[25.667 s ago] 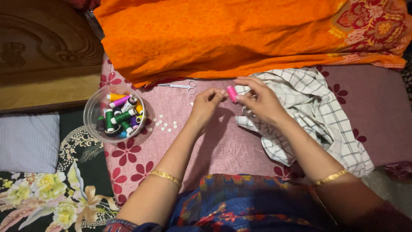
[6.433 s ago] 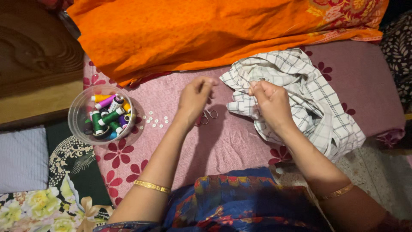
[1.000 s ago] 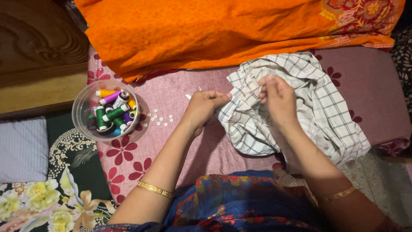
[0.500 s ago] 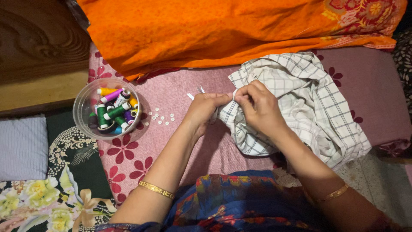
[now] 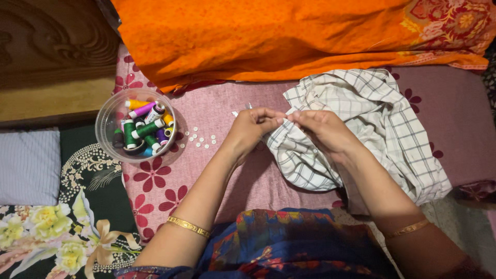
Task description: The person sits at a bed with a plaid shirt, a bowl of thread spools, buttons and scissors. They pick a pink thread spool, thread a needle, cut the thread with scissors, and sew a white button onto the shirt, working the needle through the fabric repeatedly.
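A white checked shirt (image 5: pixel 372 119) lies crumpled on the pink flowered bedsheet (image 5: pixel 217 170). My left hand (image 5: pixel 256 126) pinches the shirt's near-left edge, fingers closed on the cloth. My right hand (image 5: pixel 323 132) grips the same edge just beside it, the fingertips of both hands almost touching. Whether a needle sits between the fingers cannot be made out. Several small white buttons (image 5: pixel 199 139) lie scattered on the sheet left of my left hand.
A clear round plastic bowl (image 5: pixel 111 121) of coloured thread spools (image 5: pixel 144 126) stands at the left. Orange cloth (image 5: pixel 289 36) covers the far side. A carved wooden headboard (image 5: pixel 46 57) and pillows (image 5: pixel 26 165) lie far left. Scissors (image 5: pixel 243 109) peek out behind my left hand.
My right hand has come down and left from the middle of the shirt to its near edge, meeting my left hand, which now pinches the cloth too.
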Action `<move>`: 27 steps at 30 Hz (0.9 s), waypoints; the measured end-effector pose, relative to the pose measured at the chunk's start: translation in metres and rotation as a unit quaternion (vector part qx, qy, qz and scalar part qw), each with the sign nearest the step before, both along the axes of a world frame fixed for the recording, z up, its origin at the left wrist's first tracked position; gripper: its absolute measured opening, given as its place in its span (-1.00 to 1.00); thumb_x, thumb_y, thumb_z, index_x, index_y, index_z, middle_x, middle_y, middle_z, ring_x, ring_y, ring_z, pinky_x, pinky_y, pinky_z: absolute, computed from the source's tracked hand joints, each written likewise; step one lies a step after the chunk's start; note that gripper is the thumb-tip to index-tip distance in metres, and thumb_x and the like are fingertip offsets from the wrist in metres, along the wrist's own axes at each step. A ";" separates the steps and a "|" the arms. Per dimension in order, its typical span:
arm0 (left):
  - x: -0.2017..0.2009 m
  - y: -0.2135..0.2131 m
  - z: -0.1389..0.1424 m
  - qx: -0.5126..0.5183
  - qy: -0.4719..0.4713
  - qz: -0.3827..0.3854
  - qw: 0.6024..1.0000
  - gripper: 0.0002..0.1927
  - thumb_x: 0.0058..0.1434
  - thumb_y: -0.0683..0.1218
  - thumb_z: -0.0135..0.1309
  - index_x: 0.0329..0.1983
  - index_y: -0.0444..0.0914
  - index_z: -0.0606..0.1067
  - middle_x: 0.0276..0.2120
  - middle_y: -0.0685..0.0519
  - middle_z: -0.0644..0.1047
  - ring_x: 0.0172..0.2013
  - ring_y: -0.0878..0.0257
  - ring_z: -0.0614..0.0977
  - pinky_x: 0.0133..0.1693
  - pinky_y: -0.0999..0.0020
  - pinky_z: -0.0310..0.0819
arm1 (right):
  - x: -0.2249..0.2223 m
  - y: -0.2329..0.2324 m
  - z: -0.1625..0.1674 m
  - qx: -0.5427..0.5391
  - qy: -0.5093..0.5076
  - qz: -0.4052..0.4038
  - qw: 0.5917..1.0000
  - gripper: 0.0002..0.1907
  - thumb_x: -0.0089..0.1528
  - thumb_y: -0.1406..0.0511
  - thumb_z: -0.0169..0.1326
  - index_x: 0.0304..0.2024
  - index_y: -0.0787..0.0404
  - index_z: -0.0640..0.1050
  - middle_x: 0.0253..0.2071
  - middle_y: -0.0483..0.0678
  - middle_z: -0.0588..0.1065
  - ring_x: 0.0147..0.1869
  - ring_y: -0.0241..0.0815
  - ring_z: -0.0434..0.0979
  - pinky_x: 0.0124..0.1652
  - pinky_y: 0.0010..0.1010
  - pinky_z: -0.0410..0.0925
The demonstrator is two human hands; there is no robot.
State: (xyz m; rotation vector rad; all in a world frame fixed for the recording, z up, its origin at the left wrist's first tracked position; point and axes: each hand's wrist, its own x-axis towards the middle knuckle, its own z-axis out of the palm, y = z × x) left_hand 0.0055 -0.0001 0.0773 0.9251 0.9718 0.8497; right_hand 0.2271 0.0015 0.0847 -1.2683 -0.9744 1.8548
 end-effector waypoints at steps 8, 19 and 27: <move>-0.005 0.002 0.007 0.080 0.008 -0.058 0.995 -0.65 0.22 -0.26 0.15 0.10 -0.31 0.56 -0.18 0.05 0.66 -0.18 0.36 0.66 -0.08 0.47 0.57 | -0.003 -0.008 0.015 -0.016 -0.033 -0.018 0.999 -0.74 0.31 0.32 0.10 -0.03 0.37 0.61 -0.10 -0.04 0.62 -0.05 -0.35 0.59 -0.04 -0.56 0.43; 0.005 -0.002 0.006 0.167 0.119 0.042 0.978 -0.90 0.18 -0.31 0.17 -0.26 -0.32 0.62 -0.34 0.09 0.64 -0.32 0.41 0.62 -0.25 0.50 0.53 | -0.016 -0.024 0.032 0.069 -0.064 -0.053 0.994 -0.79 0.21 0.41 0.22 -0.11 0.37 0.62 -0.35 -0.17 0.60 -0.32 -0.48 0.53 -0.29 -0.68 0.37; 0.010 -0.001 0.002 0.152 0.079 0.041 0.984 -0.91 0.17 -0.33 0.17 -0.29 -0.31 0.60 -0.39 0.12 0.64 -0.36 0.46 0.61 -0.28 0.55 0.52 | -0.029 -0.033 0.057 0.342 -0.347 -0.029 0.873 -0.88 0.21 0.34 0.30 -0.23 0.26 0.68 -0.35 -0.13 0.53 -0.33 -0.40 0.51 -0.31 -0.53 0.40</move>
